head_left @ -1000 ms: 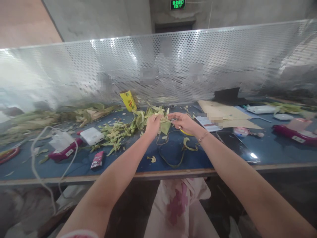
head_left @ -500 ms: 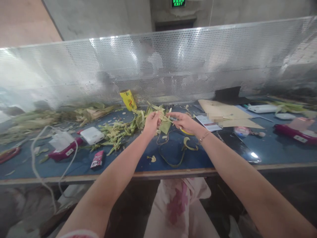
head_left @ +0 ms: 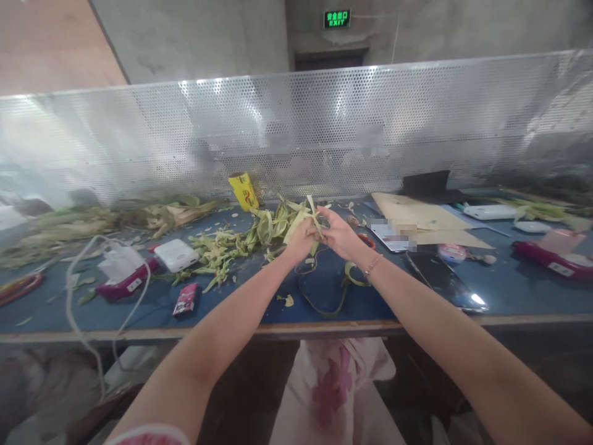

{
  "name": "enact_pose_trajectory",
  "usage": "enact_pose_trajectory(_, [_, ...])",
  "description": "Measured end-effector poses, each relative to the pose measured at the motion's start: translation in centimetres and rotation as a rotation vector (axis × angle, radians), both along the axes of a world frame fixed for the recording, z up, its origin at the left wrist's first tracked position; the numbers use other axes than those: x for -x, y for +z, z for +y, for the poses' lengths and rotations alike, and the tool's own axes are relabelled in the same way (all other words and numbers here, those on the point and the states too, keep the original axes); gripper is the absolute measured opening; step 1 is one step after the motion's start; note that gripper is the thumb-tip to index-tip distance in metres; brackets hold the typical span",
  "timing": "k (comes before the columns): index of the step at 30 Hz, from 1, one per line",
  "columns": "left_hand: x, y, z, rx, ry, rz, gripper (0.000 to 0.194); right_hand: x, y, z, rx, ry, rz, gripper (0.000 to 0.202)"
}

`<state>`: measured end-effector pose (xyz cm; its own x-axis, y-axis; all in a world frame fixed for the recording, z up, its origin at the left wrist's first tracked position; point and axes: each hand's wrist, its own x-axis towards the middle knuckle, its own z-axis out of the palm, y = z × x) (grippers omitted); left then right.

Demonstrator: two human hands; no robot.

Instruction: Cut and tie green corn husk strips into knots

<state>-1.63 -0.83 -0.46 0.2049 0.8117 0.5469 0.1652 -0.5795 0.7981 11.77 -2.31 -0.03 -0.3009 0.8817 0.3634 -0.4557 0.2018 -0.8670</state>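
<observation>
I have both hands up over the middle of the blue table [head_left: 509, 281]: my left hand [head_left: 301, 241] is closed around a bundle of pale green corn husk strips [head_left: 303, 217], and my right hand [head_left: 340, 235] pinches its upper end. A hard tug could tear the thin, curling strips, or loose pieces could drop onto the husk scraps [head_left: 231, 244] and tangle with the cord [head_left: 324, 296] beneath.

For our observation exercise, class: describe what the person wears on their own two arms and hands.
Both forearms are bare, with no gloves. The right hand has a thin bead bracelet at the wrist. The left hand wears nothing; a pink and white sleeve edge shows at that upper arm.
</observation>
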Motion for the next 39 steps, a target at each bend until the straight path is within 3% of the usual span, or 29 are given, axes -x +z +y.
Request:
enact_pose_trajectory(3, [0.3,0.1,-0.1,-0.141,0.063,0.098,0.045,0.3,0.1,-0.4,-0.022,0.004,-0.022,0.055])
enact_pose_trajectory(10, [1.0,0.3,-0.1,-0.156,0.230,0.142,0.009,0.0,-0.5,0.2,-0.163,-0.134,-0.298,0.045])
enact_pose_trajectory(13, [1.2,0.7,-0.3,-0.173,0.254,0.174,0.010,-0.8,-0.5,0.9,-0.308,-0.364,-0.417,0.038])
enact_pose_trajectory(16, [1.2,0.9,-0.4,-0.153,0.281,0.257,0.016,-1.8,0.0,0.8,-0.532,-0.762,-0.565,0.036])
enact_pose_trajectory(18, [1.1,0.9,-0.3,-0.114,0.321,0.322,0.017,-2.1,0.4,0.4,-0.652,-0.873,-0.645,0.038])
enact_pose_trajectory(23, [1.0,0.3,0.1,-0.182,0.298,0.413,0.014,-1.3,0.8,-0.9,-0.919,-0.768,-0.741,0.040])
enact_pose_trajectory(27, [0.9,0.4,-0.6,-0.217,0.187,0.503,0.015,-0.6,0.6,-1.1,-0.963,-0.711,-0.719,0.036])
enact_pose_trajectory(31, [0.7,0.7,-1.6,-0.315,0.075,0.511,0.029,-0.5,0.8,-1.1,-1.011,-0.711,-0.715,0.014])
enact_pose_trajectory(39, [0.9,0.4,-1.7,-0.331,0.280,0.441,0.026,-0.3,1.1,-1.7,-0.974,-0.640,-0.664,0.010])
